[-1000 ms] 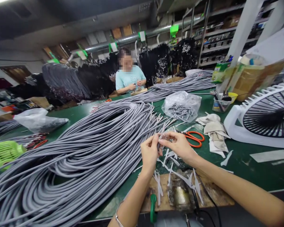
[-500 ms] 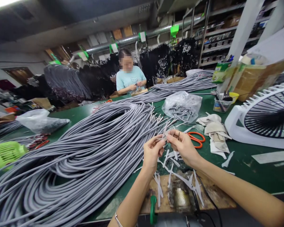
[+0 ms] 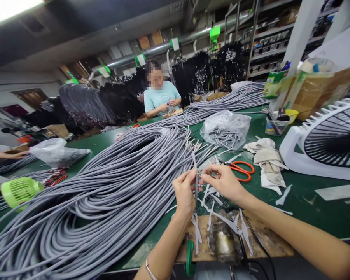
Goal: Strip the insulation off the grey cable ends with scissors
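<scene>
The left hand (image 3: 186, 191) has a grey cable (image 3: 196, 187) pinched between thumb and forefinger, the cable standing near upright along the fingers and showing below their tips; the right hand (image 3: 226, 184) comes in from the other side, its thumb and forefinger drawn together just beside the top of that cable, though whether they grip anything cannot be told, the tips being too small and blurred; a big coil (image 3: 113, 194) of like grey cable spreads to the left of the fingers, its cut ends fanned out just beyond them; past these ends, further from the fingers and a little to their right, lies a clear bag (image 3: 226, 130) of short grey pieces; scissors (image 3: 243, 171) with orange handles lie just to the right of the right hand's fingers, with a crumpled rag (image 3: 268, 159) beyond them and a white fan (image 3: 332, 140) further right again; below the fingers, pale strips (image 3: 245, 233) lie scattered on the green table (image 3: 306, 221) and over a worn wooden board (image 3: 280, 245), where a green clamp (image 3: 190, 256) stands at the near edge; well beyond the fingers, across the table, sits a co-worker (image 3: 162, 97) in a light blue shirt, hands together before the chest.
</scene>
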A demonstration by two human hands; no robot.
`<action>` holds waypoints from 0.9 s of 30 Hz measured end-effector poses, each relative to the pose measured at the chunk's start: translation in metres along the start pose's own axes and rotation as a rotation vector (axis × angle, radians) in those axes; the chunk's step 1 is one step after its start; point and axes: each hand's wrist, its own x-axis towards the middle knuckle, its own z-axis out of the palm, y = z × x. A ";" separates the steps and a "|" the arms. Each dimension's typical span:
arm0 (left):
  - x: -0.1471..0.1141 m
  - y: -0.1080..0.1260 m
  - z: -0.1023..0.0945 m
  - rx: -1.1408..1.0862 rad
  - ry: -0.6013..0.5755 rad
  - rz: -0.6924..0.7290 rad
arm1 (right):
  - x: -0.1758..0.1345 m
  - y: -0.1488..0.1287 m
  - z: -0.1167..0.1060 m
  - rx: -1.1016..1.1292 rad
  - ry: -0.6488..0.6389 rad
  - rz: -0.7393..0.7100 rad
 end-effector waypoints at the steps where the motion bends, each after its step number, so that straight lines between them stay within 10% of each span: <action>1: 0.000 -0.001 0.000 -0.018 0.006 -0.006 | 0.000 0.000 0.000 -0.014 -0.024 0.007; 9: -0.001 -0.005 0.004 -0.017 -0.069 -0.047 | -0.004 0.000 0.001 0.143 -0.182 -0.017; 14: 0.016 0.001 -0.008 0.012 0.024 -0.038 | -0.010 -0.008 -0.003 0.028 -0.067 -0.314; 21: -0.005 -0.011 0.003 0.642 -0.269 0.375 | 0.006 0.000 -0.019 -0.107 0.189 -0.142; 27: -0.002 -0.014 0.000 0.571 -0.134 0.348 | 0.004 -0.002 -0.018 -0.285 0.185 -0.246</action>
